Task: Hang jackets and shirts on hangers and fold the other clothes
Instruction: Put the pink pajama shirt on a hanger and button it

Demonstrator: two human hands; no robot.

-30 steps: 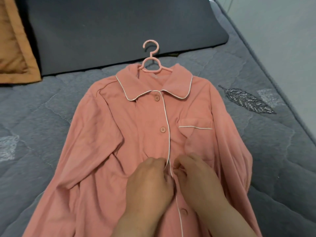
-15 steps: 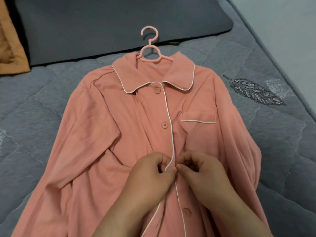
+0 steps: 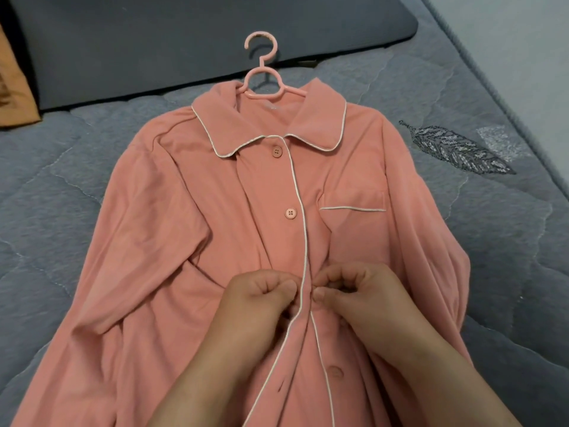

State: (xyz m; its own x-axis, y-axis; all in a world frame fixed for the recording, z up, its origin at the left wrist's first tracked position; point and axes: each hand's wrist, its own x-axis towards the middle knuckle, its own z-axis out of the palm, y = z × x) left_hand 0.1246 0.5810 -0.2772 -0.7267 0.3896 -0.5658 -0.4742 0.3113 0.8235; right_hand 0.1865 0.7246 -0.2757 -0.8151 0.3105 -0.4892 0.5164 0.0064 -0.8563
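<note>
Shirt [image 3: 191,241], frame centre: your hands remain at the placket since a second ago.
Left hand [image 3: 261,298] and right hand [image 3: 357,292], fingers curled, each pinch its piped edge.

- This is a bedroom in a home.
- A bed [image 3: 92,186] fills nearly the whole frame, covered in grey quilted fabric with wavy stitched lines.
- A feather pattern [image 3: 455,149] is stitched into the cover at the right.
- A dark grey pillow [image 3: 184,41] lies across the top of the frame, at the head of the bed.
- An orange cloth [image 3: 15,87] shows at the upper left edge.
- A pale wall [image 3: 523,41] runs close beside the bed at the upper right.
</note>
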